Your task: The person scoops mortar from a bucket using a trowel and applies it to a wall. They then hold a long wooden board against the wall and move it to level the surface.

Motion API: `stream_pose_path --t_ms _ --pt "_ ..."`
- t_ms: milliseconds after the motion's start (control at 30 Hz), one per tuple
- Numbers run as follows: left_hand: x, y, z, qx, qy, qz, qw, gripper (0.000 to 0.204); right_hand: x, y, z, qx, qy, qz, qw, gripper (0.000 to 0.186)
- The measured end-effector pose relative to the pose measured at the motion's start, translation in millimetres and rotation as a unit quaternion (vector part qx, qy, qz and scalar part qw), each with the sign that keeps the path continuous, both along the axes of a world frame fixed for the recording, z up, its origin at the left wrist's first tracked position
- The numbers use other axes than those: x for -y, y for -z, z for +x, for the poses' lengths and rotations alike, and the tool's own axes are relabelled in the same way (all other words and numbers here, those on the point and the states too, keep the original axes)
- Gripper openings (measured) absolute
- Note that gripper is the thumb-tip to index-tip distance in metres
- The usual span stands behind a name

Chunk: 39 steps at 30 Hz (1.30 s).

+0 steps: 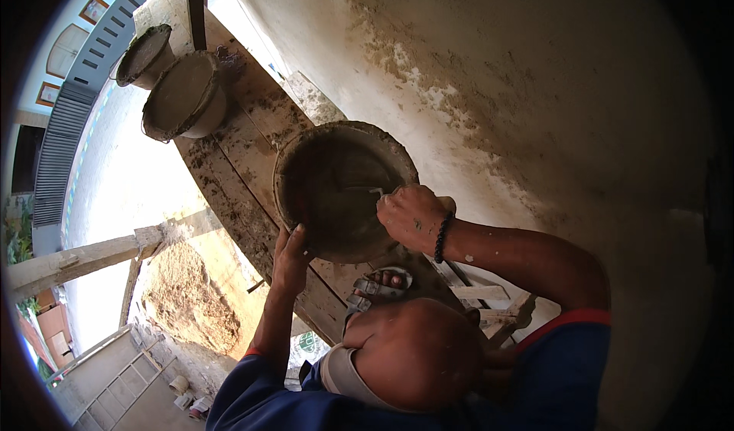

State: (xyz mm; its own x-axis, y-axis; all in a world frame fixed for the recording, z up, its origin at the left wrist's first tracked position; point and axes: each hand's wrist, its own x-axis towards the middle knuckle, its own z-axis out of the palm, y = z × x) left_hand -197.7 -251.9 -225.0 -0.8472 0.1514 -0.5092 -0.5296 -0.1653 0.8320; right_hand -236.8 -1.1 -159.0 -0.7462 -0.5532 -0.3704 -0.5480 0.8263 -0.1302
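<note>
A round, mortar-caked bucket [284,173] sits on the wooden planks in front of me, its inside dark and wet-looking. My left hand [290,259] is closed on its near left rim, with the thumb up on the edge. Over the right side of the opening, my right hand [413,215] is wrapped round the handle of a trowel [376,191]. The metal shank shows past the fist and the wooden handle end sticks out behind it. Down in the bucket the blade is dim and hard to make out.
Two more mortar-smeared buckets, one nearer [210,114] and one farther [159,68], stand at the planks' [237,175] far end. A rough plastered wall [489,87] rises on the right. My sandalled foot [386,282] rests beside the bucket. Far below left lie a sand heap [187,301] and a ladder [126,385].
</note>
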Motion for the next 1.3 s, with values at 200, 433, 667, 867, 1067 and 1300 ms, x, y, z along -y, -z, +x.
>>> stream_pose_path --t_ms 200,433,667,867,1067,1300 --pt "16 -12 4 0.102 0.001 0.083 0.991 0.042 -75 -97 -20 0.039 0.150 -0.037 0.987 0.026" --pt "13 0 14 0.080 -0.064 0.161 0.982 0.032 -134 -69 27 0.225 0.272 -0.135 0.926 0.035" --pt "16 30 27 0.045 -0.095 0.217 0.970 0.018 -84 -53 96 0.335 0.352 -0.204 0.850 0.040" --pt "18 34 28 0.045 -0.109 0.195 0.974 0.013 -13 -27 92 0.326 0.304 -0.291 0.846 0.038" --pt "11 23 25 0.064 -0.111 0.159 0.979 0.013 33 -47 26 0.461 0.319 -0.333 0.758 0.029" --pt "9 25 24 0.061 -0.113 0.135 0.982 0.016 21 -54 35 0.038 0.176 -0.359 0.916 0.021"
